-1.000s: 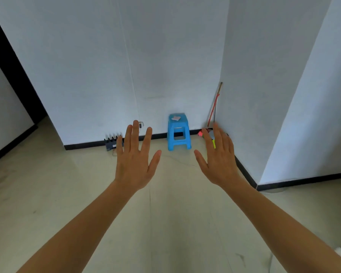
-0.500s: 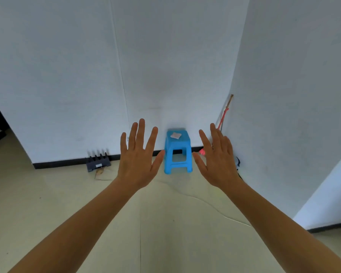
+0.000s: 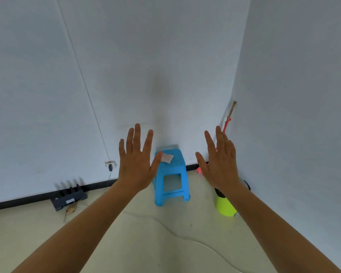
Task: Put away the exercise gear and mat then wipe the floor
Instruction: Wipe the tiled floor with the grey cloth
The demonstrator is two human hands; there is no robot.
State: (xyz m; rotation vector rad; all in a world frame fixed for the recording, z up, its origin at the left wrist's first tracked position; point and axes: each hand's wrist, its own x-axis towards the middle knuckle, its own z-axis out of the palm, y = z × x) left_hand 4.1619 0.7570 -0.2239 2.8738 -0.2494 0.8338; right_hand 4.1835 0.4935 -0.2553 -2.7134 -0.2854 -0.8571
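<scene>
Head view: two bare forearms reach up from the bottom corners of the frame towards its middle. The left hand (image 3: 137, 160) is seen from the back, its grip spread wide with straight fingers, holding nothing. Its thumb tip overlaps the upper left edge of a blue plastic stool (image 3: 170, 176). The right hand (image 3: 220, 162) is right of centre, its grip also spread and empty, fingers pointing up.

The stool stands on the pale floor (image 3: 126, 243) against the white wall, between the two hands. A small pale square piece (image 3: 167, 158) lies on its seat.

Below the right wrist a yellow-green container (image 3: 224, 205) sits on the floor near the corner. Above the right fingertips a red-handled stick (image 3: 227, 123) leans in that corner. At lower left a black slotted rack (image 3: 69, 196) sits at the dark baseboard. A thin cable (image 3: 185, 237) curves across the floor at lower centre.

Which of these items, if any, is exercise gear cannot be told.
</scene>
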